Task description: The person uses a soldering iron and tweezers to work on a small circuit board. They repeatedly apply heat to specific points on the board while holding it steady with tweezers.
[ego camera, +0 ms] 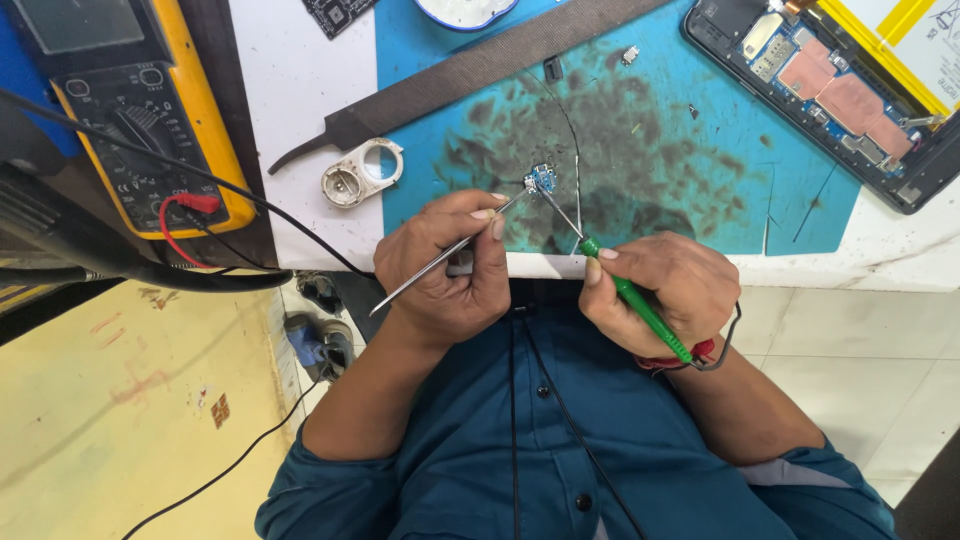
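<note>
Small blue circuit board (541, 180) lies on the stained teal silicone mat (650, 150) near the worktop (290, 120) front edge. Left hand (447, 265) fingers pinch thin metal tweezers (450, 252), tips touching the board. Right hand (665, 290) fingers grip a green-handled soldering iron (635, 300), tip at the board.

opened tablet (840, 95) and multimeter (120, 90) cut off by top edge; tiny board (541, 180) details perhaps unreadable

An electronics repair workshop: a yellow-cased multimeter (150, 110) with red and black leads, a stained blue work mat (640, 150) on the white tabletop (290, 120), and an opened tablet (840, 95) showing its circuit boards.
</note>
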